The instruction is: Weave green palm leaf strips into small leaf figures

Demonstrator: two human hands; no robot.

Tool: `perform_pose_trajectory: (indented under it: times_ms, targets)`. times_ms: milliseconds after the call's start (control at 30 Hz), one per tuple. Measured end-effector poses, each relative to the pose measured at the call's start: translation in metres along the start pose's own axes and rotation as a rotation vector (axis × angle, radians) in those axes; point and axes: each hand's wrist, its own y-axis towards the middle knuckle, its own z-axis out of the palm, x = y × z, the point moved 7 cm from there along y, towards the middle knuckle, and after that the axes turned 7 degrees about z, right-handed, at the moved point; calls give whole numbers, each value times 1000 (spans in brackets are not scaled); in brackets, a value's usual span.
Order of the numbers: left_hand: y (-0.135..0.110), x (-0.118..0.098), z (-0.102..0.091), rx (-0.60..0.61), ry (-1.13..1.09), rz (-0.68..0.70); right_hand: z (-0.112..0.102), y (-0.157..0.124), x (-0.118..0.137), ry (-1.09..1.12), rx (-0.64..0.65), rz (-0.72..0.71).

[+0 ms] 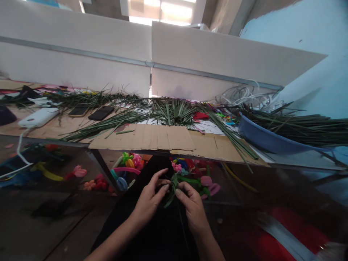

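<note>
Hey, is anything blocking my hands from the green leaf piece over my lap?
Nothing visible does: your right hand pinches the green leaf piece, and your left hand has its fingertips right beside it.

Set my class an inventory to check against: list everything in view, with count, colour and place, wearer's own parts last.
Knotted leaf piece: one, green, between the hands
Loose leaf strips: many, green, on the table
Basin: one, blue, table's right end, holding leaf strips
Cardboard sheets: two, brown, front edge
Phones: two, dark, table's left half
Corded device: one, white, left of the phones
Tubing or cable: uncounted, white, behind the basin
Table: one, wood-coloured at left, ahead
Balloons: many, mixed colours, mostly below the table
Panels: white, behind the table
Wall: light blue, right
Hands: two, bare, lower centre
</note>
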Motion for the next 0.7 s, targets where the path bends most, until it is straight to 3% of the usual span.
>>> perform_pose_trajectory:
  times_ms: [133,233,500,700]
  targets:
    - [-3,-1,-7,-44,-39,-6,-4,2,5,-95,-25,-36]
    - [-4,-9,-11,-55,72,21,-8,1,10,-232,-89,-103]
    - [-4,-25,3,168,537,124,-5,-6,30,-567,-190,-317]
    - [-3,-26,5,107,605,185,-1,-7,33,-610,-169,-337]
